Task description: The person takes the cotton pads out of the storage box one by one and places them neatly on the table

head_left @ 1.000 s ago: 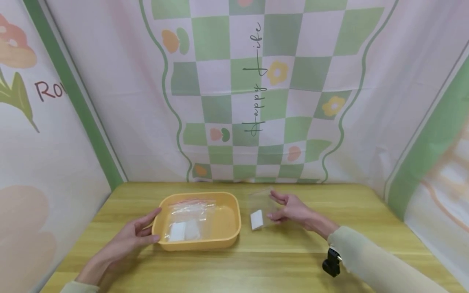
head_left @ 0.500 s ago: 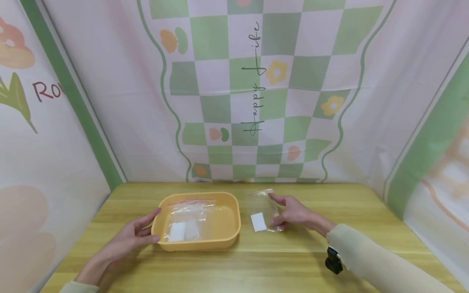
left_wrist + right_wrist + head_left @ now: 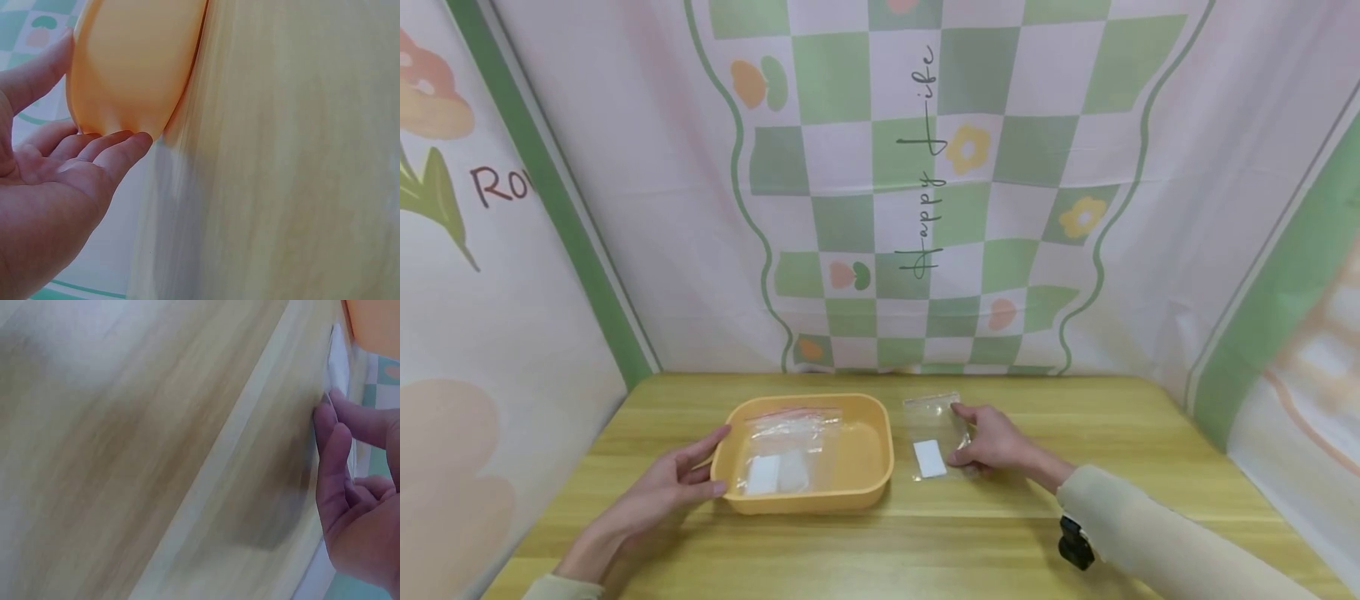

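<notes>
At the left end of a yellow plastic tray (image 3: 868, 454), my left hand (image 3: 658, 490) holds the rim, fingers and thumb spread around that end. The left wrist view has those fingers (image 3: 122, 156) against the tray's end wall. Clear zip-lock bags (image 3: 793, 427) lie inside it, with a white rectangular piece (image 3: 763, 475) showing. To the right of the tray, my right hand (image 3: 994, 440) pinches the right edge of another clear zip-lock bag (image 3: 928, 422), low over the table. A white rectangle (image 3: 930, 459) shows at its lower left. The right wrist view catches that bag (image 3: 339, 359) nearly edge-on.
Both hands work on a wood-grain table (image 3: 880, 554). A printed cloth (image 3: 898, 208) with green checks hangs behind its far edge, and more cloth stands at either side. A small black device (image 3: 1075, 543) hangs at the right sleeve.
The right hand has lowered its bag slightly toward me, and the bag now lies flatter with its white rectangle turned more face-up. The left hand and tray have stayed in place.
</notes>
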`<action>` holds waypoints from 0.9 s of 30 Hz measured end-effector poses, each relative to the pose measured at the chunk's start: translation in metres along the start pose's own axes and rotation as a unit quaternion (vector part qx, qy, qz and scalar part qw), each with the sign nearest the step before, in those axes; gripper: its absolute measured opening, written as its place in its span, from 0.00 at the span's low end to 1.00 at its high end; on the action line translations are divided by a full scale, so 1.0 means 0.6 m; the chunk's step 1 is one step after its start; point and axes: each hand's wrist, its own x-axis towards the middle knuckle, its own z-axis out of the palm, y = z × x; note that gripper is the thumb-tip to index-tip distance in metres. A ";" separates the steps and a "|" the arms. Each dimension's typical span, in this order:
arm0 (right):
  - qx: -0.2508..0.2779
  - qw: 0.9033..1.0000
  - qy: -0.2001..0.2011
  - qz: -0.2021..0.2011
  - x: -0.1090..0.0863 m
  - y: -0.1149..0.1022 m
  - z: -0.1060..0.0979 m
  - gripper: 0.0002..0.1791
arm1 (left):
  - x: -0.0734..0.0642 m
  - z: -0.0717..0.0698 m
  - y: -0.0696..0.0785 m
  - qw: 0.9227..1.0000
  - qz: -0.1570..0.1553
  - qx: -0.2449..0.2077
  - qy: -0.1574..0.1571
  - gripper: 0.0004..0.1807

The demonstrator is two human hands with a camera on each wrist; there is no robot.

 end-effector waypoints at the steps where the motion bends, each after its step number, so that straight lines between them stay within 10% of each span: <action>1: -0.006 1.000 0.002 0.004 0.002 -0.001 0.001 0.54 | 0.000 0.000 0.000 1.000 0.000 0.001 0.001 0.48; 9: -0.109 0.993 0.047 -0.013 0.011 -0.008 0.006 0.53 | 0.001 0.001 0.001 1.000 -0.003 0.002 0.004 0.48; 27: -0.103 0.994 0.035 0.010 0.007 -0.013 0.002 0.55 | 0.001 -0.001 -0.001 1.000 -0.006 -0.003 0.003 0.49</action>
